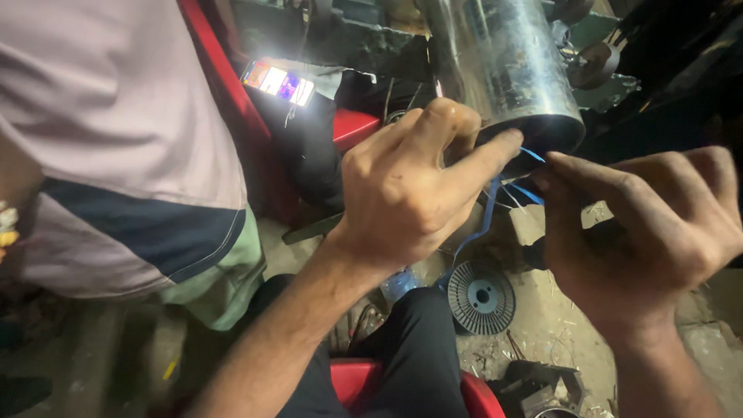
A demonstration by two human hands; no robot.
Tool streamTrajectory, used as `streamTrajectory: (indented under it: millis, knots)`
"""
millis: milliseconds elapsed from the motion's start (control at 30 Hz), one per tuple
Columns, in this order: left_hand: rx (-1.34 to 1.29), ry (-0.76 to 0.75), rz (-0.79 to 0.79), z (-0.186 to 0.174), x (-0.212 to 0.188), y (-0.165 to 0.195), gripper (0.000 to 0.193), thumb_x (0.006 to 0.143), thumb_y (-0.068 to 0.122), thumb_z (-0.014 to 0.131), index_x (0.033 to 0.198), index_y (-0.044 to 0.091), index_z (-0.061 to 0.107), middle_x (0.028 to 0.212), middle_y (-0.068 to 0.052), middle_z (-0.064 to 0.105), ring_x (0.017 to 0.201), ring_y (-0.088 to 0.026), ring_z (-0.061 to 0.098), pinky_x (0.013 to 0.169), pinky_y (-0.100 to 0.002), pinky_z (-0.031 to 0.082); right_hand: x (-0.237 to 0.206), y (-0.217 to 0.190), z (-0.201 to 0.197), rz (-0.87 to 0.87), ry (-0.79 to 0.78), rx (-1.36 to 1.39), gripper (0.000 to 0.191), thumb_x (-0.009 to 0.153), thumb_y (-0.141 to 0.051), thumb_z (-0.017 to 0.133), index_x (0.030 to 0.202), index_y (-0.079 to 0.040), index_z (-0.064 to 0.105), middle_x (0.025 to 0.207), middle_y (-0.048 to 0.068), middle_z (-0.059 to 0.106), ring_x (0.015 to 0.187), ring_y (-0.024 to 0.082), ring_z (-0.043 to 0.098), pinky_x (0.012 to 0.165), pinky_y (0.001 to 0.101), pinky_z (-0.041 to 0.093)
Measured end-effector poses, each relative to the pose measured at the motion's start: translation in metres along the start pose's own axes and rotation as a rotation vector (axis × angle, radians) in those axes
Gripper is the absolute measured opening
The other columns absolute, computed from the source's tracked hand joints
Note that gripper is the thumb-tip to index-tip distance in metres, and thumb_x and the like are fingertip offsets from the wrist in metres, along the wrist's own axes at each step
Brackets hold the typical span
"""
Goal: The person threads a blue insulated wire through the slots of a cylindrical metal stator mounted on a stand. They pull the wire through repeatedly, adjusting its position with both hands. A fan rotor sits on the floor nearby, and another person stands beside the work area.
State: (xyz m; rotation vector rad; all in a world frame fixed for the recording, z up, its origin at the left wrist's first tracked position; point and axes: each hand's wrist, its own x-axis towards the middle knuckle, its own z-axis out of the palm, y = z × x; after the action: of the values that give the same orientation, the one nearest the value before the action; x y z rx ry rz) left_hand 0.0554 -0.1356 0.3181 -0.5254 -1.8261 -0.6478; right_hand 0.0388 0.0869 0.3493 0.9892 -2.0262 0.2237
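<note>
Just under the open end of the shiny metal cylinder (503, 70), both of the person's hands meet around a few thin blue wires (489, 213). One blue wire runs in a long curve from the cylinder's mouth down past the left hand (402, 193) toward the floor; two shorter blue ends show between the two hands, so three blue strands can be counted, with a couple of pale thin strands beside them that are too fine to tell apart. The left hand's fingers are curled into a loose fist with the forefinger stretched out, its tip touching the cylinder's rim just above the blue strands; whether the thumb pinches a wire cannot be told. The right hand (642, 232) comes in from the other side, its fingers bent and its fingertips (546, 179) closed together at the short blue ends, seemingly pinching them, though blur hides the exact grip. Below the hands, on the dusty floor, lies one round grey ribbed disc (481, 296) with a hole in its middle, just beside the person's dark trouser leg. One red seat edge (356, 379) shows beneath the leg. To the left stands another person in a pale shirt (108, 131), and behind lies one lit phone screen (279, 83).
</note>
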Motion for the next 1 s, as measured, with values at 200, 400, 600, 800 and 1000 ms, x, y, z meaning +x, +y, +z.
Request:
streamTrajectory:
  millis: [200,400,600,800,1000]
  knots:
    - [-0.126,0.057,-0.075,0.000,-0.009,-0.004,0.029,0.095,0.005,0.086,0.121,0.011,0.075,0.110,-0.003,0.057,0.079,-0.008,0.061,0.065,-0.023,0.054,0.007,-0.002,0.019,-0.084,0.085,-0.210,0.009,0.092,-0.009,0.081,0.087,-0.009,0.073,0.069,0.002,0.053,0.076,0.024,0.048,0.074,0.0337,0.035]
    - [-0.349,0.142,-0.365,-0.010,-0.020,-0.003,0.022,0.105,0.006,0.081,0.123,0.010,0.070,0.113,-0.002,0.062,0.076,-0.004,0.061,0.059,-0.017,0.051,0.016,0.013,0.029,-0.225,0.028,-0.313,0.010,0.082,-0.016,0.082,0.081,-0.012,0.073,0.070,0.003,0.053,0.068,0.023,0.043,0.071,0.0361,0.037]
    - [-0.324,0.088,-0.376,-0.010,-0.036,0.007,0.023,0.102,0.006,0.079,0.123,0.009,0.070,0.092,-0.001,0.064,0.067,-0.007,0.060,0.055,-0.022,0.047,0.014,0.018,0.012,-0.228,-0.231,-0.346,0.013,0.093,-0.017,0.076,0.088,-0.011,0.067,0.080,0.004,0.060,0.069,0.018,0.050,0.075,0.0320,0.041]
    - [-0.117,-0.140,-0.105,-0.002,-0.042,0.015,0.028,0.087,0.003,0.071,0.114,0.002,0.077,0.080,-0.004,0.061,0.062,-0.016,0.061,0.053,-0.031,0.050,0.029,0.005,0.009,-0.264,-0.227,-0.371,0.017,0.095,-0.025,0.082,0.093,-0.010,0.073,0.080,0.005,0.066,0.068,0.019,0.061,0.070,0.0326,0.045]
    - [-0.166,-0.148,-0.122,0.016,-0.048,0.008,0.010,0.094,0.007,0.068,0.102,0.001,0.071,0.100,-0.009,0.068,0.080,-0.023,0.071,0.062,-0.033,0.055,0.028,-0.007,0.003,-0.214,-0.251,-0.263,0.012,0.090,-0.007,0.081,0.099,0.000,0.076,0.087,0.013,0.070,0.076,0.024,0.069,0.069,0.0331,0.054]
